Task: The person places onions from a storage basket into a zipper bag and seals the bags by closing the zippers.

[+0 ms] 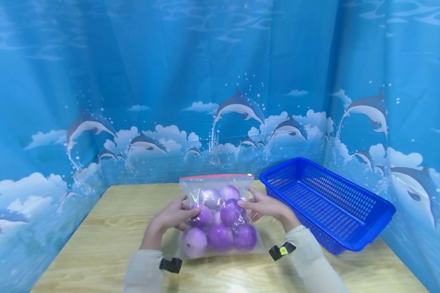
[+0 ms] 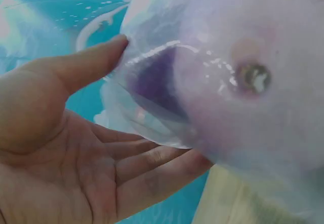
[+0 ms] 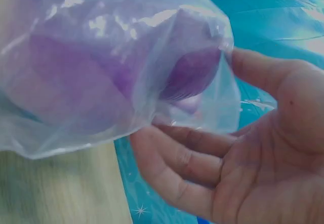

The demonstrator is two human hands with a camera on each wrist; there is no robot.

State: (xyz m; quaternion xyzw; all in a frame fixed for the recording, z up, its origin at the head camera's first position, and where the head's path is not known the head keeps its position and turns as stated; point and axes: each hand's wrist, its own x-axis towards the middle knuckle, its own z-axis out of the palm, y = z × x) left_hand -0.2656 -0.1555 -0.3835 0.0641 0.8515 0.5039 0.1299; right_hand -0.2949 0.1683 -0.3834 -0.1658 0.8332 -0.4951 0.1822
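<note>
A clear zip bag (image 1: pixel 216 179) with a red seal strip along its top stands at the middle of the table. Through the plastic show several round, shiny purple things that look like onions (image 1: pixel 221 238), some paler than others. My left hand (image 1: pixel 171 215) holds the bag's left side, thumb on the front and fingers behind. On the opposite side my right hand (image 1: pixel 265 205) grips it the same way. The left wrist view shows a pale onion (image 2: pixel 238 117) with a brownish end spot close up. In the right wrist view, fingers (image 3: pixel 177 168) reach under the bag's edge.
A blue plastic basket (image 1: pixel 355 246) with perforated walls stands on the right of the light wooden table (image 1: pixel 106 244), beside my right forearm. Blue curtains (image 1: pixel 190 134) printed with dolphins hang behind and at both sides.
</note>
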